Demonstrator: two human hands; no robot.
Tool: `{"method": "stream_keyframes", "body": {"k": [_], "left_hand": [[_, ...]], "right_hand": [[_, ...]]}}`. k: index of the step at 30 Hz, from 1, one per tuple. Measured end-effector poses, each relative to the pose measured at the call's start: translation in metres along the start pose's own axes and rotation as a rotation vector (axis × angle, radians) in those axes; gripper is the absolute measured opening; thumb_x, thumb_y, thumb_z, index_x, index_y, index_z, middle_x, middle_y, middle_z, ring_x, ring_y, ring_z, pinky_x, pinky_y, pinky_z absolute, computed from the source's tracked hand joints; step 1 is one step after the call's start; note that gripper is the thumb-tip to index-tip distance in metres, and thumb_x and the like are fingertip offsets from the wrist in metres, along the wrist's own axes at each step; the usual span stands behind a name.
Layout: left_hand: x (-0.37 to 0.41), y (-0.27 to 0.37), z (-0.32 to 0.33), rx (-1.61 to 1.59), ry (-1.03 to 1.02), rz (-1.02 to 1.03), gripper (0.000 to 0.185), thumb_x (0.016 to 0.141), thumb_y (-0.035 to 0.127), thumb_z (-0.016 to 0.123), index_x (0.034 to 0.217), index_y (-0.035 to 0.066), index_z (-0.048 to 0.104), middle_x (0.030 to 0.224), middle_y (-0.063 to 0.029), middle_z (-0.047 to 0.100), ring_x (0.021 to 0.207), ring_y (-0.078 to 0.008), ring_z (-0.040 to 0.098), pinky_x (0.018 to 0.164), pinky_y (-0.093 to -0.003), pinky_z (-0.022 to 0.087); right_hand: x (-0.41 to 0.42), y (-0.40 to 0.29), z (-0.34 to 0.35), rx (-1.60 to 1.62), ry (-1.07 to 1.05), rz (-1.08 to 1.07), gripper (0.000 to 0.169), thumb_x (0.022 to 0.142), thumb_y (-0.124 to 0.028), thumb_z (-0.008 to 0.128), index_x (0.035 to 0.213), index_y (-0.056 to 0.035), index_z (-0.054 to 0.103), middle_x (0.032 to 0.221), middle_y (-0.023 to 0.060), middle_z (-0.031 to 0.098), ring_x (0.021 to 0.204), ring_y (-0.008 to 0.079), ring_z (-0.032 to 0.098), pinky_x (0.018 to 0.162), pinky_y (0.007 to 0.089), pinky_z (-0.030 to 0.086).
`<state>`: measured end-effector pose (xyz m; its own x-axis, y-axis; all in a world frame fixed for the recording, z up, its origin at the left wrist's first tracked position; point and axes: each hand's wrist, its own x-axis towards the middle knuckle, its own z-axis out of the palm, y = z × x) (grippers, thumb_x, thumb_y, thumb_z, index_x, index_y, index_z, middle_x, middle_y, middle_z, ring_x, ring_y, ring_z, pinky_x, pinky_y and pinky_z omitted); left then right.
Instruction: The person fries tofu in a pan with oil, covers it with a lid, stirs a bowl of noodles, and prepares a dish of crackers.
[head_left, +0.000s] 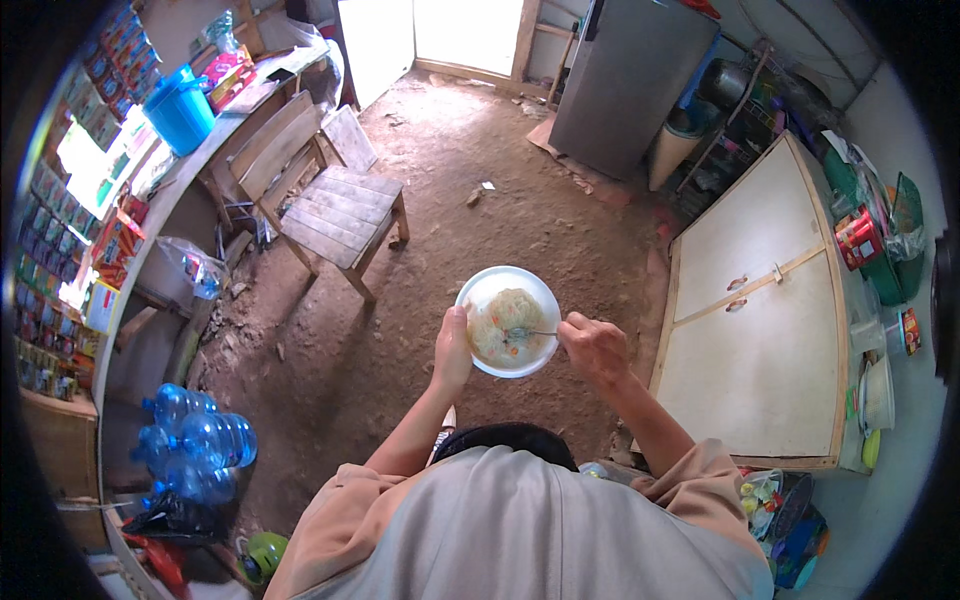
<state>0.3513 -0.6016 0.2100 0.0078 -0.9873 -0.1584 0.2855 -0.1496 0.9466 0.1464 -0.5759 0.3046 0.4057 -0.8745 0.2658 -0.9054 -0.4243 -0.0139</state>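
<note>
A round white bowl (539, 283) is in front of my body, over the dirt floor. My left hand (453, 350) grips its left side, with the thumb on the rim. Pale thin noodles (514, 307) with small orange pieces lie in the bowl. My right hand (595, 346) holds the handle of a metal fork (541, 332) at the bowl's right edge. The fork's tines are down in the noodles, and their tips are partly hidden there.
A wooden chair (341, 214) stands on the dirt floor ahead to the left. Blue water jugs (196, 439) are at lower left, beneath a long counter (160, 196). At right stands a pale two-door cabinet (757, 360); a grey refrigerator (626, 82) is beyond it, near the bright doorway.
</note>
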Motion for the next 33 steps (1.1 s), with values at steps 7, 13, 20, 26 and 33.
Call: {"method": "stream_keyframes", "body": {"k": [7, 13, 20, 26, 33], "left_hand": [[-0.001, -0.010, 0.000, -0.039, -0.040, -0.032, 0.051, 0.094, 0.041, 0.026, 0.116, -0.001, 0.044, 0.110, -0.0121, 0.050, 0.103, -0.0170, 0.046, 0.090, -0.0300, 0.035], [-0.001, -0.013, -0.003, -0.079, 0.045, -0.094, 0.052, 0.094, 0.041, 0.027, 0.120, -0.002, 0.042, 0.114, -0.0131, 0.049, 0.107, -0.0196, 0.046, 0.092, -0.0307, 0.034], [-0.004, -0.009, -0.010, -0.077, 0.071, -0.064, 0.053, 0.094, 0.040, 0.027, 0.121, -0.003, 0.041, 0.115, -0.0130, 0.049, 0.107, -0.0194, 0.047, 0.092, -0.0304, 0.035], [-0.009, -0.012, 0.001, -0.078, -0.041, -0.061, 0.053, 0.094, 0.041, 0.029, 0.120, -0.003, 0.042, 0.115, -0.0142, 0.050, 0.107, -0.0196, 0.048, 0.092, -0.0313, 0.036], [-0.011, 0.000, 0.001, -0.063, -0.072, -0.072, 0.051, 0.094, 0.041, 0.027, 0.119, -0.001, 0.043, 0.112, -0.0129, 0.050, 0.104, -0.0176, 0.047, 0.091, -0.0302, 0.036]], "right_hand": [[0.043, 0.001, -0.020, -0.114, 0.160, -0.015, 0.004, 0.068, -0.013, 0.057, 0.067, -0.0105, 0.054, 0.068, 0.0043, 0.052, 0.063, 0.0194, 0.059, 0.054, 0.0320, 0.047], [0.016, 0.002, 0.015, 0.075, 0.085, 0.126, 0.010, 0.075, -0.013, 0.054, 0.066, -0.0089, 0.053, 0.070, 0.0075, 0.054, 0.064, 0.0232, 0.061, 0.052, 0.0362, 0.049], [-0.013, -0.019, -0.009, 0.016, -0.054, 0.037, 0.011, 0.074, -0.014, 0.057, 0.066, -0.0094, 0.050, 0.069, 0.0061, 0.050, 0.061, 0.0215, 0.058, 0.051, 0.0326, 0.045], [0.005, -0.016, 0.000, 0.017, 0.036, 0.061, 0.002, 0.070, -0.011, 0.055, 0.070, -0.0084, 0.054, 0.069, 0.0088, 0.054, 0.064, 0.0240, 0.061, 0.054, 0.0335, 0.050], [0.034, 0.003, -0.004, 0.074, 0.082, 0.155, 0.007, 0.069, -0.017, 0.058, 0.067, -0.0101, 0.055, 0.069, 0.0081, 0.054, 0.070, 0.0235, 0.062, 0.055, 0.0360, 0.049]]}}
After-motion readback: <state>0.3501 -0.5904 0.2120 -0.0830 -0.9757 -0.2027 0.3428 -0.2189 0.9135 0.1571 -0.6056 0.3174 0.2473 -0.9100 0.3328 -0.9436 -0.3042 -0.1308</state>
